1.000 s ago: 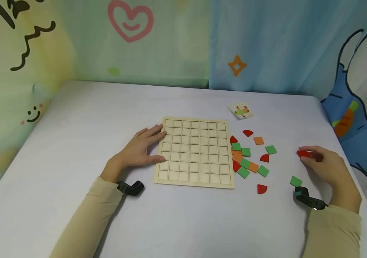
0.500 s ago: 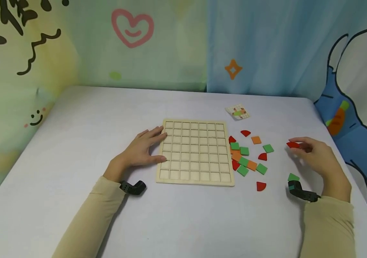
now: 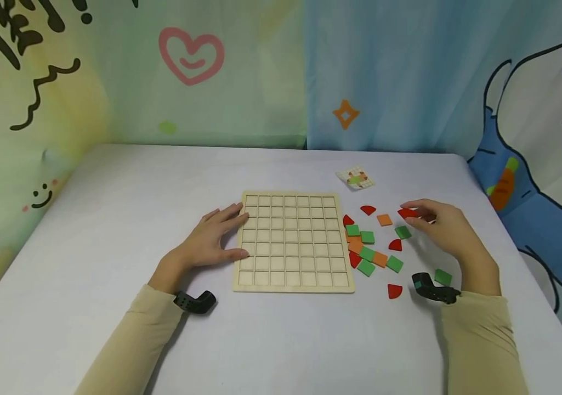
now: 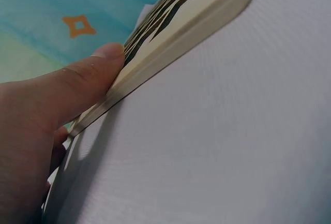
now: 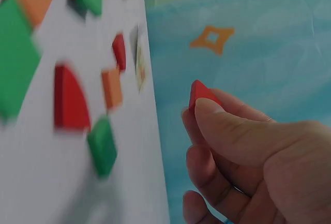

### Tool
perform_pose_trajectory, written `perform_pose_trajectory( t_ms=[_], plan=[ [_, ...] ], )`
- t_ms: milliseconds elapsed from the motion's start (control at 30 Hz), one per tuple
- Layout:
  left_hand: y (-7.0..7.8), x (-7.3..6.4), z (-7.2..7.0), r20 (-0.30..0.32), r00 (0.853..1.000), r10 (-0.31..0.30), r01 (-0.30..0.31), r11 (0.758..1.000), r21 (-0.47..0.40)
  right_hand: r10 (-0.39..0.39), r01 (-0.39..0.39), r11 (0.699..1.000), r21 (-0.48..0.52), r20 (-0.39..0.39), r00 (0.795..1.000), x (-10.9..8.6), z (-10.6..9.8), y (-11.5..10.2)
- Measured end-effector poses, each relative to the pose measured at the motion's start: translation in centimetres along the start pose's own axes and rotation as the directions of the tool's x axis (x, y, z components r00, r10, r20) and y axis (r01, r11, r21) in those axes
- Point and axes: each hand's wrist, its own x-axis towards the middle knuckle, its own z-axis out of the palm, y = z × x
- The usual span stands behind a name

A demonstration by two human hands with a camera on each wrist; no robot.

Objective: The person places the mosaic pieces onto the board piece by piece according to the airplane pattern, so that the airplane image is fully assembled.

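A square wooden grid board (image 3: pixel 293 289) lies on the white table, its cells bare. My left hand (image 3: pixel 211 238) rests at its left edge, fingers spread and thumb on the rim; the left wrist view shows the thumb (image 4: pixel 85 81) over the board's border (image 4: pixel 176 53). Between thumb and fingers my right hand (image 3: pixel 446 227) pinches a red quarter-circle tile (image 3: pixel 406 213), held above the table to the right of the loose tiles. That tile's red tip (image 5: pixel 199 92) pokes out past the thumb in the right wrist view.
Right of the board lie several loose tiles: green squares such as one (image 3: pixel 395 264), orange squares such as one (image 3: pixel 384 220) and red quarter circles such as one (image 3: pixel 395 291). Behind them is a small patterned card (image 3: pixel 355 178). A printed curtain (image 3: pixel 384 82) hangs at the back.
My right hand has moved left with the red quarter-circle tile, from the table's right side towards the loose tiles. My left hand stays at the board's edge. The head view has shifted slightly.
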Motion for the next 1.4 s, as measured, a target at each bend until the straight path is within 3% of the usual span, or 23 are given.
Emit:
perform_pose_trajectory(
  t_ms=[233,433,667,900,1400],
  plan=[
    [0.1,-0.4,0.6,0.005,1.000,0.000,0.000,1.000,-0.010,-0.051,0.049,0.998,0.031,0.048,0.998,1.6,1.3,-3.2],
    [0.3,-0.5,1.1,0.005,1.000,0.010,-0.010,1.000,-0.017,-0.099,0.095,0.990,0.108,0.039,0.994,2.0,3.4,-3.9],
    [0.1,-1.1,1.2,-0.007,1.000,-0.003,0.003,1.000,-0.010,-0.188,0.188,0.979,0.083,-0.011,0.982,2.4,5.6,-5.2],
    [0.2,-1.5,0.9,-0.027,1.000,-0.006,0.006,1.000,-0.014,-0.216,0.212,0.974,0.082,0.046,0.975,2.7,7.5,-6.4],
    [0.1,-0.5,0.4,-0.041,0.999,0.003,-0.003,1.000,0.008,-0.235,0.233,0.971,0.060,0.030,0.971,3.3,8.0,-7.3]
  ],
)
